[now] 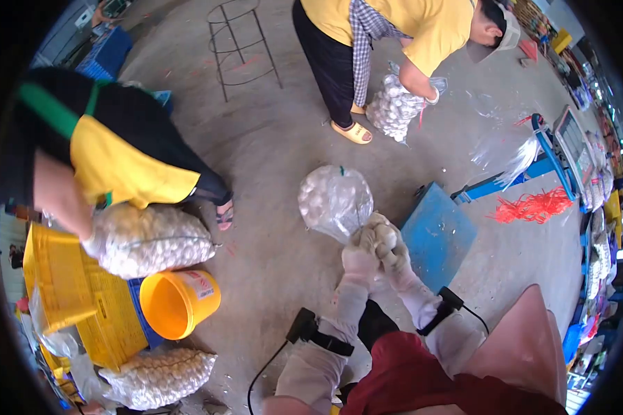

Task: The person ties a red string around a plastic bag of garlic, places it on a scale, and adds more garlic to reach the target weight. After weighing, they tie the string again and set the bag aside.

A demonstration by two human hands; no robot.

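Note:
A clear plastic bag [336, 200] of white bulbs that look like garlic stands on the floor in front of me. Its near side reaches my two gloved hands, held close together. My left hand [360, 257] is closed at the near edge of the bag. Beside it, my right hand [394, 259] has its fingers curled around a pale garlic bulb [386, 237]. The gloves and overlapping fingers hide part of the grip. A blue scale platform [437, 235] lies just right of my hands.
Opposite, a person in yellow [436, 34] handles another garlic bag [393, 107]. At left, a person in a yellow apron [128, 162] holds a large full sack [152, 238]. Nearby are an orange bucket [176, 304], yellow crates [97, 304], red ties [533, 206] and a metal stand [242, 48].

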